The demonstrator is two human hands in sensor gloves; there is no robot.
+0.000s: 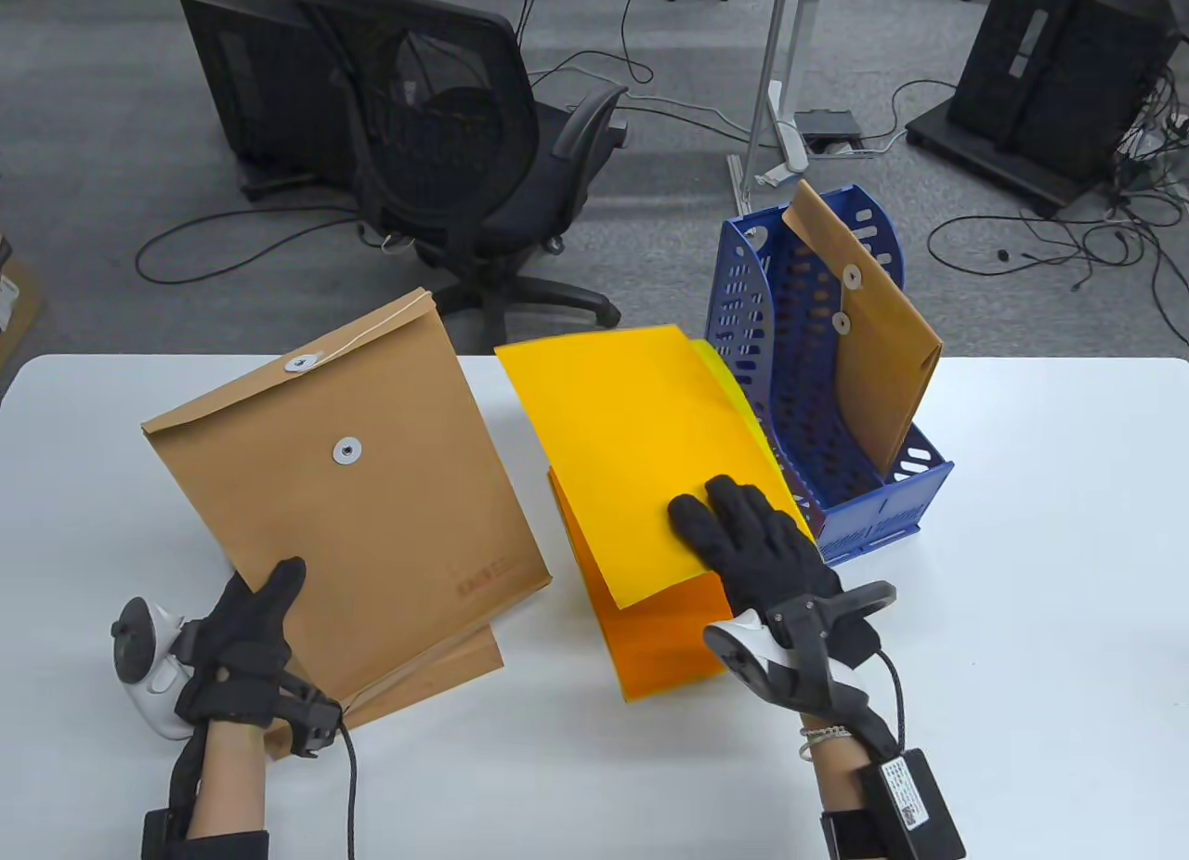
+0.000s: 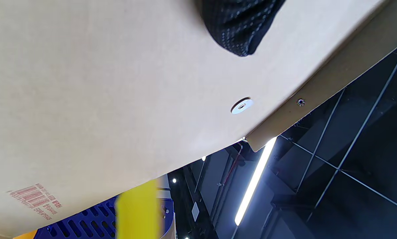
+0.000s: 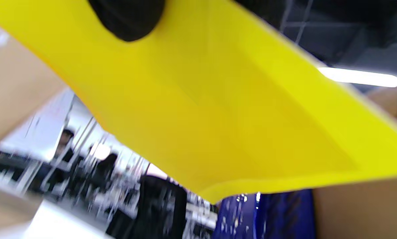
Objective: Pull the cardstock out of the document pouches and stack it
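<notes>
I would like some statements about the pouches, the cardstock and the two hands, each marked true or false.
1. The left hand holds a brown pouch raised off the table. True.
2. The right hand holds a blue sheet. False: it holds yellow cardstock.
3. A brown pouch stands in the blue file rack. True.
4. The orange cardstock lies inside the rack. False: it lies on the white table, under the yellow sheet.
5. The held pouch's flap is tied shut with string. False: the flap is open and the string hangs loose.
</notes>
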